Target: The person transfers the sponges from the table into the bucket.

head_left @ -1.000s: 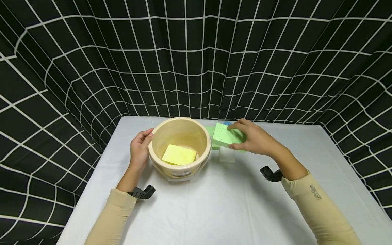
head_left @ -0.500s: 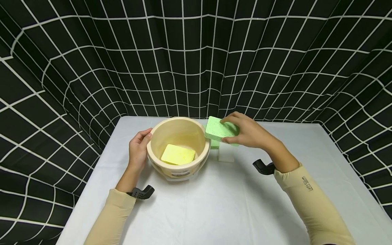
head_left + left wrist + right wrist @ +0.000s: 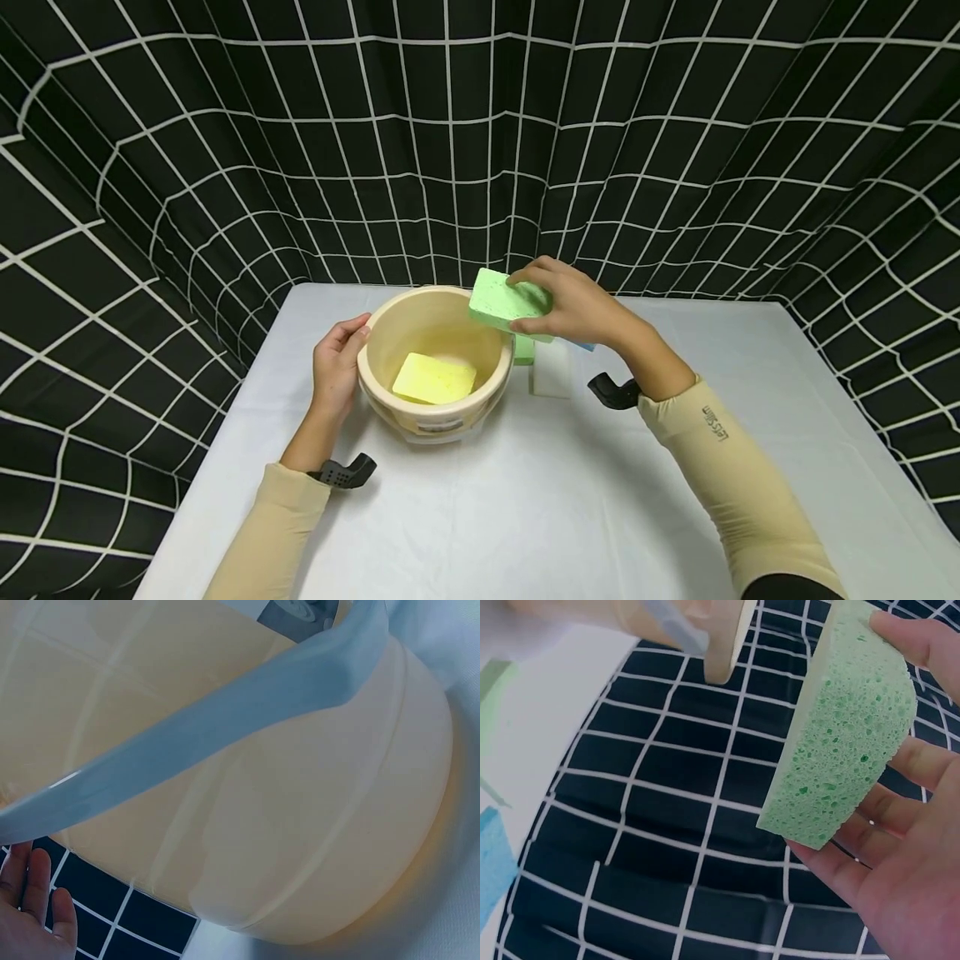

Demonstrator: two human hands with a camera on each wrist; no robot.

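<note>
My left hand point(image 3: 337, 358) holds the left rim of a cream plastic bucket point(image 3: 431, 409), thumb at the edge. In the left wrist view its fingers show at lower left, by the bucket's grey handle point(image 3: 202, 724). A yellow sponge point(image 3: 433, 379) lies on the bucket's bottom. Between thumb and fingers, my right hand point(image 3: 573, 304) grips a thick light green sponge point(image 3: 498, 300) by its sides. This sponge is raised over the bucket's right rim, its left end overlapping the opening in the head view. Its porous face shows up close in the right wrist view.
Right of the bucket, partly hidden, lie another green sponge point(image 3: 523, 350), a white block point(image 3: 551, 371) and a blue piece point(image 3: 585, 345) on the white-covered table point(image 3: 525, 517). A black curtain with white grid lines point(image 3: 450, 150) surrounds the table's back and sides.
My right hand has carried the green sponge left and up, from above the things beside the bucket to its right rim. The left hand keeps its hold on the bucket.
</note>
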